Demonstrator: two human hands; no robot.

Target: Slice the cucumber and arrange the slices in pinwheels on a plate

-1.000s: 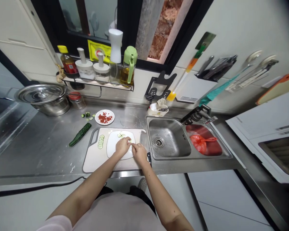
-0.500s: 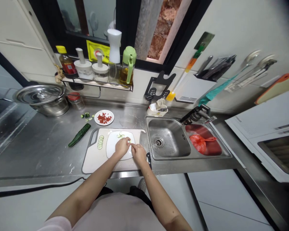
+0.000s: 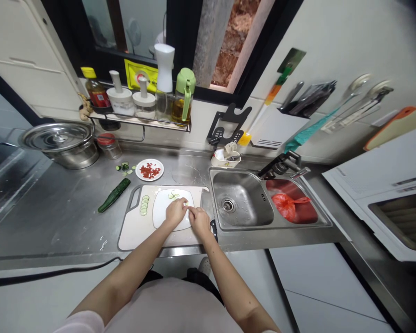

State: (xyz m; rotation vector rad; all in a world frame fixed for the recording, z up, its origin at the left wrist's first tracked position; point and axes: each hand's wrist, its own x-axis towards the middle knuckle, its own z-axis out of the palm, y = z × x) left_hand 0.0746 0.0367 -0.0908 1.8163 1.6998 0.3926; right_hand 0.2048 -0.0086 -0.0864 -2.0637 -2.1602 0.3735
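Over the right side of a white plate, my left hand pinches a small pale-green cucumber slice. My right hand meets it there, thumb and forefinger closed at the slice's lower edge; the fingers hide most of it. Thin cucumber pieces lie near the plate's far edge. The plate rests on a light cutting board with a grey rim. On the board, left of the plate, is an overlapping row of cucumber slices. A black knife handle shows beside my right wrist.
Left of the board lies a whole-looking cucumber. Behind are cucumber scraps and a small plate of chopped red pieces. A lidded steel pot stands back left. To the right is a double sink with a red bag.
The view has shifted very slightly. Both hands stay in the same place over the plate, with no clear movement of the slice.
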